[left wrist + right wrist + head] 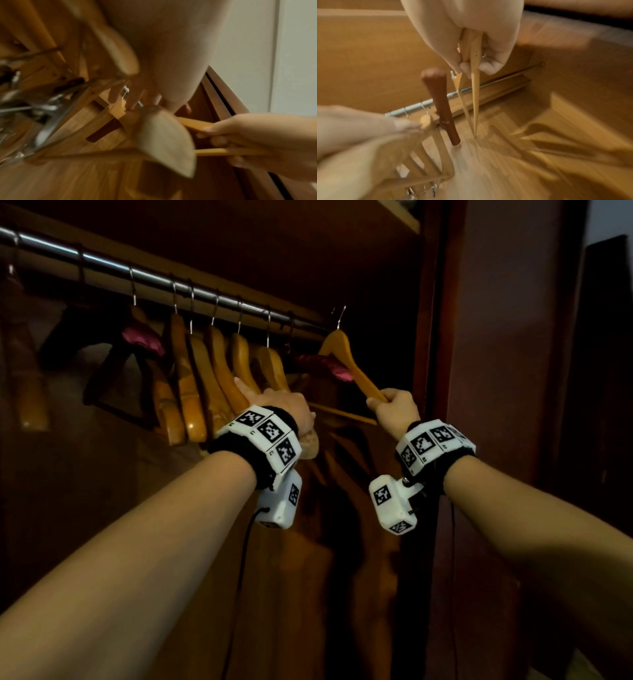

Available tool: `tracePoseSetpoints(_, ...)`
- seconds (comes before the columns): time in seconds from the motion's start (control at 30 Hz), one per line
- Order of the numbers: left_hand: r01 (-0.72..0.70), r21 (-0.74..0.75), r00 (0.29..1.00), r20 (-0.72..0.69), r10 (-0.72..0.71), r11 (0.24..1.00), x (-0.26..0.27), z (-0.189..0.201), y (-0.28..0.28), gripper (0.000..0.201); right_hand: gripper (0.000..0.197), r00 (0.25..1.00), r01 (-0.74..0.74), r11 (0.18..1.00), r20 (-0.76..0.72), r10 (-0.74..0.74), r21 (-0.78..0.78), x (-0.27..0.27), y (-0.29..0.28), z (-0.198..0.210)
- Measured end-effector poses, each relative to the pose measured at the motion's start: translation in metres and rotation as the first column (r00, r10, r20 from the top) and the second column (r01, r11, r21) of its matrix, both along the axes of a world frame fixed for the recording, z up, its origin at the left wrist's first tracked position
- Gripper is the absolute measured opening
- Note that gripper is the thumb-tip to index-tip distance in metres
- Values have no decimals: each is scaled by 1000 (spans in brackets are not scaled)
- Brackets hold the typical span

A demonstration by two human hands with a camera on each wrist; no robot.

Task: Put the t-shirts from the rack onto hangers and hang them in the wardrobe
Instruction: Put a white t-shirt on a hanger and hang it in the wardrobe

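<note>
Wooden hanger (346,361) gripped by my right hand (395,412) at the rail's (102,263) right end, left hand (281,409) flat against bare hangers (205,378); no t-shirt hung yet.

Bare forearms, black wristbands (239,455) carrying white marker-printed blocks (265,436); white camera housings (390,503) beneath each wrist, black cable (241,577) trailing left.

Pink padded hangers (144,338) hang among the wooden ones, beneath a light shelf (404,213) at the upper right
</note>
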State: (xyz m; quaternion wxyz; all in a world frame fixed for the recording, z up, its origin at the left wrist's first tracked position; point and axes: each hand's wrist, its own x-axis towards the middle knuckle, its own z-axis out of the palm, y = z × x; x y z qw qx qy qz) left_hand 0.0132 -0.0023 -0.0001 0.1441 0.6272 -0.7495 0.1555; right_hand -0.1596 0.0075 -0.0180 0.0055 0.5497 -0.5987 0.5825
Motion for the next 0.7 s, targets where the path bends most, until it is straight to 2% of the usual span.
tracePoseSetpoints(0.07,91,25,995,-47,-90,996,-2,1,5,43,10,1000,-26,1000,17,26,-12,-11,17,-2)
tracePoseSetpoints(0.13,213,18,971,-118,-210,977,-11,0,14,41,13,998,-48,999,40,49,-20,-26,39,-2)
tracePoseSetpoints(0.23,313,-114,879,-342,-333,943,-36,-3,45,38,21,997,-69,998,35,70,-12,-46,82,-3)
tracePoseSetpoints(0.3,381,-173,747,-521,-412,908,-57,-6,68,40,24,997,-78,997,24,79,-9,-60,112,-7)
tracePoseSetpoints(0.33,428,-184,656,-610,-445,885,-69,-8,79,42,24,996,-82,997,30,82,-10,-67,129,-9)
tracePoseSetpoints(0.4,495,-198,437,-785,-439,846,-97,-13,99,49,19,993,-92,996,73,93,-13,-84,167,-16)
tracePoseSetpoints(0.47,556,-186,223,-905,-361,810,-126,-21,123,52,13,989,-100,995,106,101,-15,-102,210,-25)
tracePoseSetpoints(0.57,679,-138,34,-975,-218,721,-165,-31,167,47,8,990,-91,996,106,92,-14,-130,280,-40)
tracePoseSetpoints(0.63,747,-167,-74,-983,-169,644,-189,-37,196,61,9,993,-77,997,93,77,3,-151,325,-50)
tracePoseSetpoints(0.7,774,-225,-178,-974,-138,592,-214,-43,225,61,12,994,-51,998,94,49,24,-170,369,-60)
